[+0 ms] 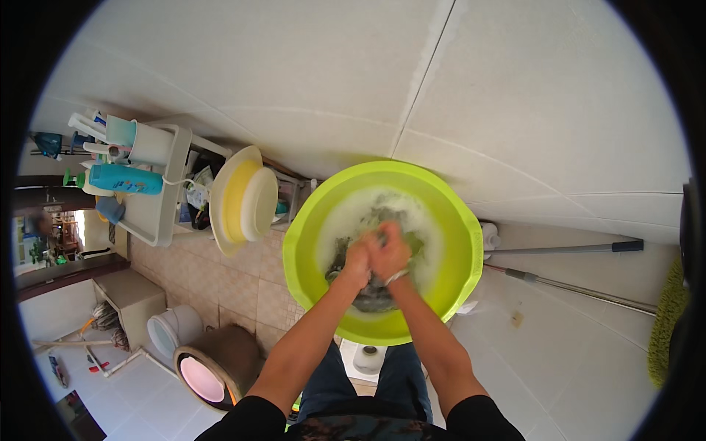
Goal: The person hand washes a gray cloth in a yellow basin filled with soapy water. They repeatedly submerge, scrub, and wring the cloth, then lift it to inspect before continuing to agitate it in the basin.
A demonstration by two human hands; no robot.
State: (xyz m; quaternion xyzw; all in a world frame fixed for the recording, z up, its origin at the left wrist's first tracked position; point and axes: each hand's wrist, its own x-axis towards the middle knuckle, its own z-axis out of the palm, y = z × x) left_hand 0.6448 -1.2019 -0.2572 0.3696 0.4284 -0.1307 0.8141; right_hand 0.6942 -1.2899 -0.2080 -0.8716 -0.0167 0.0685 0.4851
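Left hand [358,259] and right hand [391,251] of the wearer, viewed from above, meet near the centre of a lime-green basin [293,246]. Forearms enter from the lower edge, one on each side of the torso, and slant inward to form an inverted V with its tip at the hands. The left forearm [312,327] leans toward the right of the view, the right forearm [432,334] toward the left; both are bare below short black sleeves [482,415]. Wrists lie close together, and a pale bracelet [397,277] encircles the right one. Fingers curl inward, the two hands pressed together and closed on a bunched fold of wet dark-grey cloth [373,300]; blur obscures the individual fingers. Remaining cloth lies inside the basin, showing beyond, to the left of and below the hands, amid whitish suds [340,213]. Left of the basin, a yellow-and-white tub [234,202] stands on its side against a pale rack [151,231], which bears a blue bottle [125,178]. Lower left, a white bucket [174,329] stands beside a brown bin [234,353]. At right, two long poles [566,251] extend beside the wall.
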